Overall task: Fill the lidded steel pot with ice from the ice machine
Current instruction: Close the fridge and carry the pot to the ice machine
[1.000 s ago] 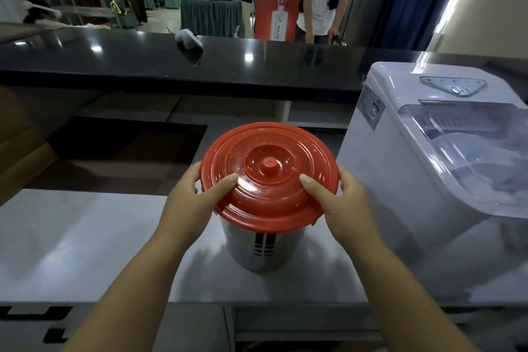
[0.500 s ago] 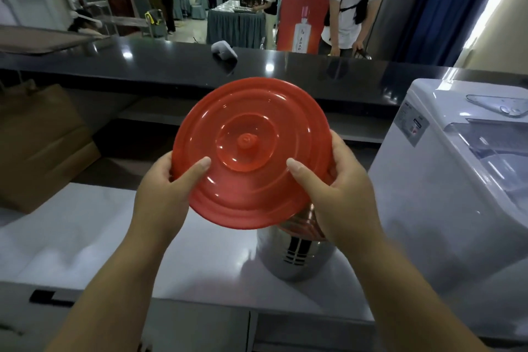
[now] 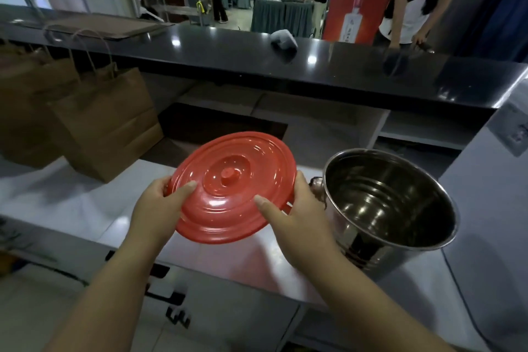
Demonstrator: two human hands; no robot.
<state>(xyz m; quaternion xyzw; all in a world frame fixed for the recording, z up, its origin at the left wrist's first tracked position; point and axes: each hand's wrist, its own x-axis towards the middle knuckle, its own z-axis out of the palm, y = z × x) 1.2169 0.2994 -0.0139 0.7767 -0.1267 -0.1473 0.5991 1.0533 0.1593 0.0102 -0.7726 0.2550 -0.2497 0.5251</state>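
Hands and grip the red lid by its rim above the counter, left of the uncovered, still empty steel pot, with all ice yet to come from the ice machine.

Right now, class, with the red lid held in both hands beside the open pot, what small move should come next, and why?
Probably set the red lid down on the counter to the pot's left. Both the left hand and right hand grip it, the steel pot already stands open and looks empty, and scooping ice needs a free hand.
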